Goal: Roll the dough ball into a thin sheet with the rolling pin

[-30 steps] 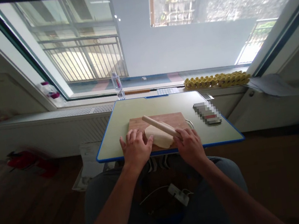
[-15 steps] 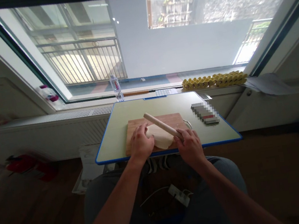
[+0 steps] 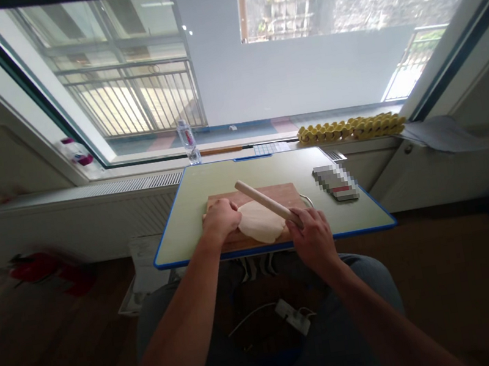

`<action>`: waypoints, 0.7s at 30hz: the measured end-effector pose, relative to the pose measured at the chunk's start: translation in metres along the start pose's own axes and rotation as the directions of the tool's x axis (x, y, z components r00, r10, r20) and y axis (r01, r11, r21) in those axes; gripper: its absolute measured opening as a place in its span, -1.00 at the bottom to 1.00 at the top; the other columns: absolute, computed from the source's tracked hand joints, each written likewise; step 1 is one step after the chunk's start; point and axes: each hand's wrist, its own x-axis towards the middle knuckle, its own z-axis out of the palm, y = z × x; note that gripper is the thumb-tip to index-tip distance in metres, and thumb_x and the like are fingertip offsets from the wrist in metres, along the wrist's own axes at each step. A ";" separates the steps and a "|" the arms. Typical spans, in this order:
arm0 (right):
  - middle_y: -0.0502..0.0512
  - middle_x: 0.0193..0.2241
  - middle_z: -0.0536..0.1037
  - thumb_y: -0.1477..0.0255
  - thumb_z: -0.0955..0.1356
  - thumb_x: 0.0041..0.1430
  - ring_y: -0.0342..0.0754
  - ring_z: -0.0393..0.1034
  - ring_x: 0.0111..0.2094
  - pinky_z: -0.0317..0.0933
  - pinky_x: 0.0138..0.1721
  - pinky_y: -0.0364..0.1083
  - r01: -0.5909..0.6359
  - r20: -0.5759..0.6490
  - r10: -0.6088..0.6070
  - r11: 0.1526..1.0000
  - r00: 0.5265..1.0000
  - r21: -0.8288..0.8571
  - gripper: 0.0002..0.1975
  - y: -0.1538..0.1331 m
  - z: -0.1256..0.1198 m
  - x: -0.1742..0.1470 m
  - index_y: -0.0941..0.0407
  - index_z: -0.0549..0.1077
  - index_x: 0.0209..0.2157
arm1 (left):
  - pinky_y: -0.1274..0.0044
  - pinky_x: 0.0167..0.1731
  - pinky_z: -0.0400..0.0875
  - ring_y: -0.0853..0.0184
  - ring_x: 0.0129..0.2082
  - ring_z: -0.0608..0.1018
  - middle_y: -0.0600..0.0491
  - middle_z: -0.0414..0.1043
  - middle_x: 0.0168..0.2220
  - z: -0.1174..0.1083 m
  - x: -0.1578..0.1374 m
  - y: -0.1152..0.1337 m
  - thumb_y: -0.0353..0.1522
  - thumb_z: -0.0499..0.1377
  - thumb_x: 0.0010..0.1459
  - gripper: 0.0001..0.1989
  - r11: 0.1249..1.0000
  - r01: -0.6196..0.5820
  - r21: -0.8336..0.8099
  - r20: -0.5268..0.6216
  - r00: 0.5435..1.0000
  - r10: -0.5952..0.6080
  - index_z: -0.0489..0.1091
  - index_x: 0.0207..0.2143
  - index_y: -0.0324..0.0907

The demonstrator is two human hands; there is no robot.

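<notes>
A pale, flattened sheet of dough (image 3: 260, 222) lies on the wooden cutting board (image 3: 269, 192). My left hand (image 3: 222, 218) is at the left edge of the dough, fingers curled in and thumb side against it; its fingertips are mostly hidden. In my right hand (image 3: 312, 231) is one end of a wooden rolling pin (image 3: 266, 200). The pin slants up and to the left, its far end over the back of the board, and it crosses above the dough's right part.
The board lies on a small blue-edged table (image 3: 185, 217). A pixelated flat object (image 3: 336, 182) is at its right. On the sill behind are a clear bottle (image 3: 189, 143) and yellow egg-tray-like strips (image 3: 350, 128). A power strip (image 3: 292, 316) lies below.
My left hand has moved left off the dough's upper surface to its edge, and its fingers have curled in. My right hand keeps the rolling pin at nearly the same slant.
</notes>
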 end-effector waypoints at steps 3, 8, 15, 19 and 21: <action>0.23 -0.09 0.60 0.34 0.31 0.39 0.20 0.36 -0.04 0.26 0.06 0.17 -0.019 0.004 0.019 1.000 1.000 0.016 -0.69 0.001 -0.001 0.001 0.10 0.57 0.06 | 0.26 0.09 0.43 0.02 0.05 0.65 -0.04 0.71 -0.10 -0.001 -0.003 -0.001 -0.36 0.31 0.12 -0.88 1.000 -0.006 -0.016 -0.048 0.999 0.006 0.64 -0.27 -0.02; 0.26 -0.06 0.59 0.31 0.29 0.39 0.22 0.37 0.00 0.26 0.11 0.19 -0.046 0.005 0.046 0.998 0.999 0.046 -0.67 0.004 -0.003 0.003 0.11 0.56 0.05 | 0.42 -0.06 0.48 0.17 -0.13 0.66 -0.05 0.69 -0.20 0.010 -0.007 0.001 -0.38 0.23 0.24 -0.89 0.959 -0.147 -0.243 -0.141 0.983 0.115 0.58 -0.22 -0.11; 0.27 -0.08 0.59 0.26 0.28 0.39 0.21 0.38 -0.02 0.26 0.09 0.18 -0.069 -0.019 0.070 0.995 0.997 0.079 -0.65 0.007 -0.008 0.005 0.10 0.57 0.05 | 0.48 -0.16 0.52 0.22 -0.17 0.65 -0.04 0.65 -0.17 0.022 0.004 0.004 -0.35 0.18 0.25 -0.85 0.722 -0.206 -0.660 -0.244 0.968 0.054 0.49 -0.16 -0.17; 0.27 -0.10 0.58 0.25 0.28 0.39 0.20 0.38 -0.05 0.27 0.07 0.17 -0.069 -0.038 0.073 0.993 0.997 0.091 -0.64 0.007 -0.010 0.006 0.11 0.57 0.04 | 0.50 -0.22 0.51 0.24 -0.22 0.63 -0.02 0.64 -0.20 0.025 0.022 0.000 -0.31 0.20 0.20 -0.79 0.670 -0.138 -0.729 -0.207 0.978 -0.023 0.51 -0.14 -0.18; 0.28 -0.10 0.58 0.25 0.28 0.39 0.20 0.38 -0.06 0.28 0.06 0.17 -0.070 -0.036 0.074 0.994 0.997 0.087 -0.63 0.008 -0.011 0.007 0.12 0.57 0.04 | 0.49 -0.24 0.50 0.24 -0.27 0.62 0.00 0.64 -0.29 0.024 0.035 -0.002 -0.32 0.22 0.17 -0.79 0.724 -0.128 -0.677 -0.173 0.985 0.013 0.54 -0.17 -0.18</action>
